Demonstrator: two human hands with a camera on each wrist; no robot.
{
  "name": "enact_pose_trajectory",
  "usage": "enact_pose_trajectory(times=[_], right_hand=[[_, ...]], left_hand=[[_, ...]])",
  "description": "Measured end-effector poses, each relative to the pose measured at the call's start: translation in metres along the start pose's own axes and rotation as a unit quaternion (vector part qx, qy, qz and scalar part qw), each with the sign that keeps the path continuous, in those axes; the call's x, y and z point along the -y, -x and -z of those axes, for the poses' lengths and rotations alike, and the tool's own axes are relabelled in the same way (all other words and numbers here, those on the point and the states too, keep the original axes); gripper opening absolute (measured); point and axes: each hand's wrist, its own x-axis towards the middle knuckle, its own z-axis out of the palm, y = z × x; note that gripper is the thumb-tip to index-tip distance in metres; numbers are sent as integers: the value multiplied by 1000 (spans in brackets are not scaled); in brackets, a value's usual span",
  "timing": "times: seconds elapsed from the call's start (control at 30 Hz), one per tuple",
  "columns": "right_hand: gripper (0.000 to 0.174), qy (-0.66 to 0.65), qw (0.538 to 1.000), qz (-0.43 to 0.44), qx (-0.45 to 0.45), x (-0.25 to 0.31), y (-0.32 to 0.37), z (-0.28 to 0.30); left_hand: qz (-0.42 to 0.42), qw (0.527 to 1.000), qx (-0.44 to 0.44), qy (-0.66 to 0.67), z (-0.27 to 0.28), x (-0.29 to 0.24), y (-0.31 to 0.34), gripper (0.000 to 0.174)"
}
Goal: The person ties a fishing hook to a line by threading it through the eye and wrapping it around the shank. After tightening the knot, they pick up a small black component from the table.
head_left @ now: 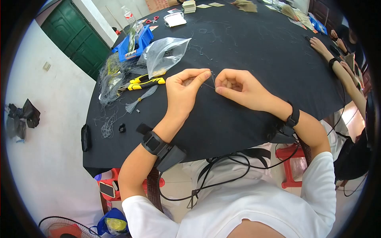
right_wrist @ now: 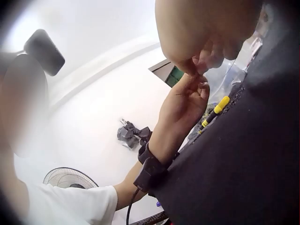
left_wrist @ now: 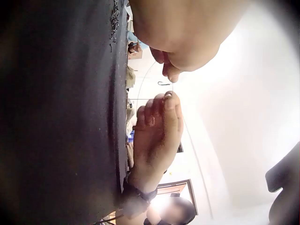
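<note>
Both hands are raised over the near part of the black-covered table, fingertips close together. My left hand (head_left: 180, 91) pinches a thin clear fishing line (head_left: 213, 80) between thumb and index finger. Facing it, my right hand (head_left: 247, 92) pinches the line too, its other fingers curled in. In the left wrist view a small dark fish hook (left_wrist: 163, 83) hangs in the gap between the fingertips. Left of my left hand lie yellow-and-black pliers (head_left: 146, 83) and a tied bundle of clear line (head_left: 141, 99).
A clear plastic bag (head_left: 164, 55) and a blue bin (head_left: 137, 43) stand beyond the pliers, beside a heap of tangled line (head_left: 113, 77). Further back are red scissors (head_left: 152, 20) and a bottle (head_left: 127, 15). Another person's arm (head_left: 343, 71) rests at the right edge. Black cables (head_left: 206, 180) cross my lap.
</note>
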Motion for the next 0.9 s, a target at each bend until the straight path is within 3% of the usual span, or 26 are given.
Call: enact_pose_trajectory(times=[0.1, 0.2, 0.43, 0.73, 0.9], right_hand=[[8, 1, 998, 47, -44, 10, 2, 2], [8, 56, 994, 80, -51, 12, 1, 8], [7, 193, 963, 173, -74, 14, -2, 14], [8, 189, 963, 171, -88, 9, -5, 17], [10, 165, 971, 140, -101, 0, -8, 20]], left_hand=[[-2, 999, 16, -36, 1, 2, -1, 13], [-52, 984, 67, -154, 2, 1, -2, 11], [-56, 981, 108, -154, -7, 13, 5, 8], [-15, 972, 144, -183, -9, 1, 7, 8], [-94, 967, 141, -189, -10, 2, 8, 7]])
